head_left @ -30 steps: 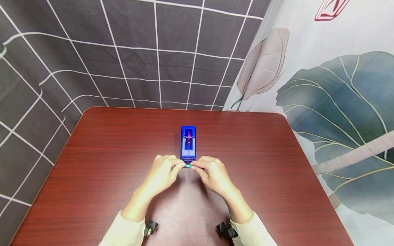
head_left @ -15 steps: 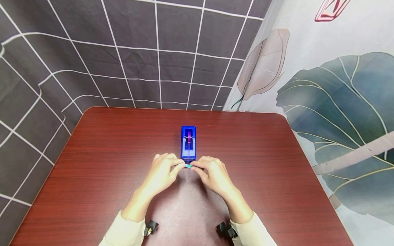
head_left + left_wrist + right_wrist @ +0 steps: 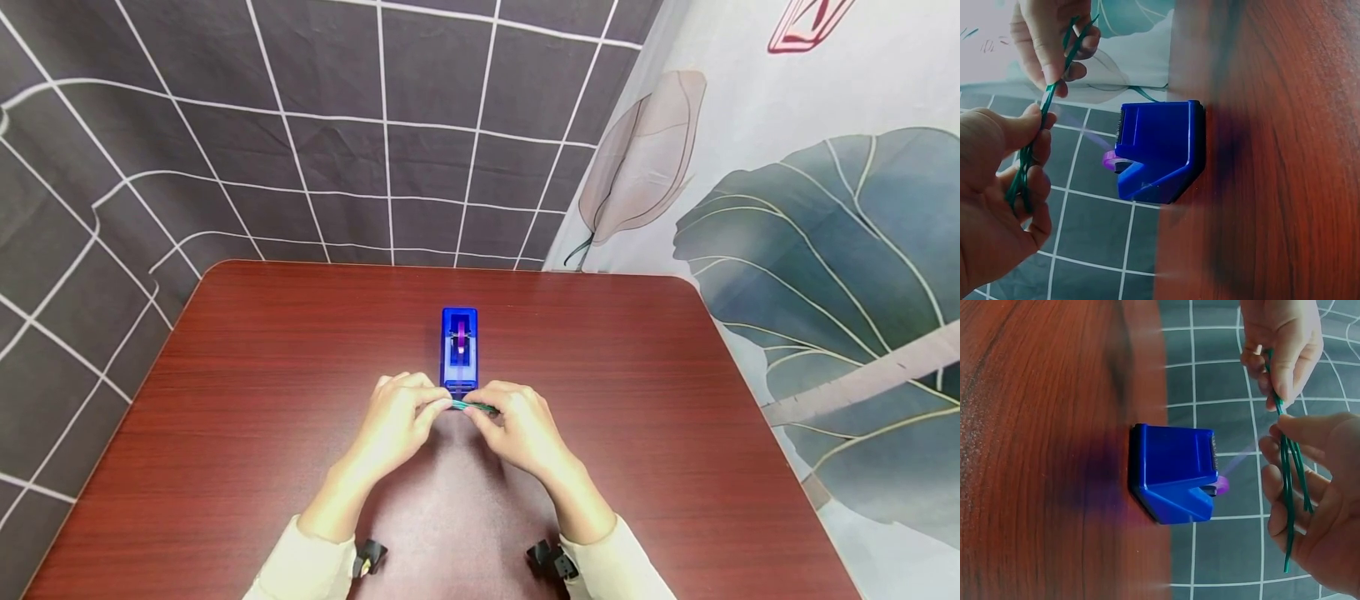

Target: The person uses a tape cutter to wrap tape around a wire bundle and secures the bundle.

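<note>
A bundle of thin, dark green strands [image 3: 1287, 481] is held up between both hands in front of the tape dispenser. My left hand [image 3: 400, 419] pinches one end between thumb and fingers; in its wrist view, strand ends [image 3: 1024, 181] lie across the curled fingers. With thumb and forefinger, my right hand [image 3: 521, 422] grips the bundle close beside the left, and loose ends hang past its palm. The blue tape dispenser [image 3: 459, 373] stands just beyond the hands, with a purple roll [image 3: 1110, 160] in it. A faint translucent strip [image 3: 1240, 457] runs from the roll toward the hands.
The dispenser stands on a reddish-brown wooden table [image 3: 300, 333]. Behind it hangs a dark grey cloth [image 3: 322, 158] with white grid lines. To the right is a pale curtain [image 3: 735, 108] with large leaf prints. Small black devices [image 3: 553, 560] sit at both wrists.
More of the green bundle shows between the hands, and its ends now stick out behind the right fingertips. The fingers have shifted slightly; the dispenser has stayed put.
</note>
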The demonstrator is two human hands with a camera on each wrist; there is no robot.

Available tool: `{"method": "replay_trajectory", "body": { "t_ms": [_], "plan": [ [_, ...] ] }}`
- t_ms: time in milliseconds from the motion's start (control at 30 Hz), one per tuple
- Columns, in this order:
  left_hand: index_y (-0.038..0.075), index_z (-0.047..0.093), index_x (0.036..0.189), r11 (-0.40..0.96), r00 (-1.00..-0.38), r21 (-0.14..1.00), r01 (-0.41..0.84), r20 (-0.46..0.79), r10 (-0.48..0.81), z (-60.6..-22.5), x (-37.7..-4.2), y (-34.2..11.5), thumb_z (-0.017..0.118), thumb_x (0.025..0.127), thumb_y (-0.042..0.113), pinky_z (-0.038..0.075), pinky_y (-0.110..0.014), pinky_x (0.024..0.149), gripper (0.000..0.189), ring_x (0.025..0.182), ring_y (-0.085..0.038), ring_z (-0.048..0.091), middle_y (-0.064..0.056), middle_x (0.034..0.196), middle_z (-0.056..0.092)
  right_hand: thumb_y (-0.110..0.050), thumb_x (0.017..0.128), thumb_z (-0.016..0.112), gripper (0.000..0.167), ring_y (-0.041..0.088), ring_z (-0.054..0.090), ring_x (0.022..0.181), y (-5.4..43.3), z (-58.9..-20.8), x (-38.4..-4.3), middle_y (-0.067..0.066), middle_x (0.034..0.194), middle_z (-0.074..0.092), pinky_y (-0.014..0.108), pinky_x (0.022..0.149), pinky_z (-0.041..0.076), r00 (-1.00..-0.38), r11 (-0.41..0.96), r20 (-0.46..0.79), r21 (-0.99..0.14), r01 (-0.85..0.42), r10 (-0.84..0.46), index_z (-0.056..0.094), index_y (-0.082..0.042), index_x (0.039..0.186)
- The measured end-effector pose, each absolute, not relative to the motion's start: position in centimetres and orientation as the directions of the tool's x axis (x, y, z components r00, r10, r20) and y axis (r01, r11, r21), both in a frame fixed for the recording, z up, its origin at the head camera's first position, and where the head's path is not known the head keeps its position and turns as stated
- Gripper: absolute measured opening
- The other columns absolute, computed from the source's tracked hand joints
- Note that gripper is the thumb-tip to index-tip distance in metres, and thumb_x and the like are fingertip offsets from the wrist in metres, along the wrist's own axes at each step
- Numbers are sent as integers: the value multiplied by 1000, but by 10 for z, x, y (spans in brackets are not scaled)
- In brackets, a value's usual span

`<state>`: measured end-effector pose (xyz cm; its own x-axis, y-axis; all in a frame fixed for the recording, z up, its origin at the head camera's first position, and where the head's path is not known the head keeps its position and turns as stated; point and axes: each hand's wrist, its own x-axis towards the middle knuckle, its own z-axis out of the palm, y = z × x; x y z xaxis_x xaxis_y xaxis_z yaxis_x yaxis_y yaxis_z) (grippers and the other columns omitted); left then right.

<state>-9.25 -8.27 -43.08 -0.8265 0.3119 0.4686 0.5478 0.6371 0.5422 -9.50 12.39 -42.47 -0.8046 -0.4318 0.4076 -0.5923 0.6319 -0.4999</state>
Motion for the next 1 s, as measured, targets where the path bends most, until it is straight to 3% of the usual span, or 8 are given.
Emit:
{"method": "replay_trajectory", "body": {
  "t_ms": [400,600,733,1000],
  "plan": [
    [13,80,85,598,-786,538,594,545,291,-433,-91,-80,79,83,4,41,-39,72,9,72,-17,58,4,75,65,-15,94,68,11,5,62,69,125,-417,-97,-8,83,72,33,63,53,-827,676,320,-475,-563,-463,78,-17,91],
    [9,80,87,593,-780,540,598,561,276,-435,-91,-79,81,82,7,41,-38,72,5,73,-17,59,3,76,66,-15,97,65,14,6,52,64,125,-412,-98,-10,73,60,31,59,46,-858,716,210,-479,-508,-469,75,-15,88],
    [9,80,88,597,-780,538,595,567,266,-434,-91,-79,81,82,7,40,-38,72,6,72,-17,58,3,76,66,-14,95,68,12,8,49,63,125,-411,-98,-9,70,54,29,59,43,-860,716,231,-479,-508,-455,75,-13,86],
    [10,81,87,603,-780,535,592,567,263,-433,-92,-80,82,82,9,40,-38,73,6,71,-15,59,4,76,67,-13,91,73,8,15,59,72,122,-411,-96,-6,74,64,37,67,48,-858,731,297,-450,-514,-420,77,-13,85]
  ]
}}
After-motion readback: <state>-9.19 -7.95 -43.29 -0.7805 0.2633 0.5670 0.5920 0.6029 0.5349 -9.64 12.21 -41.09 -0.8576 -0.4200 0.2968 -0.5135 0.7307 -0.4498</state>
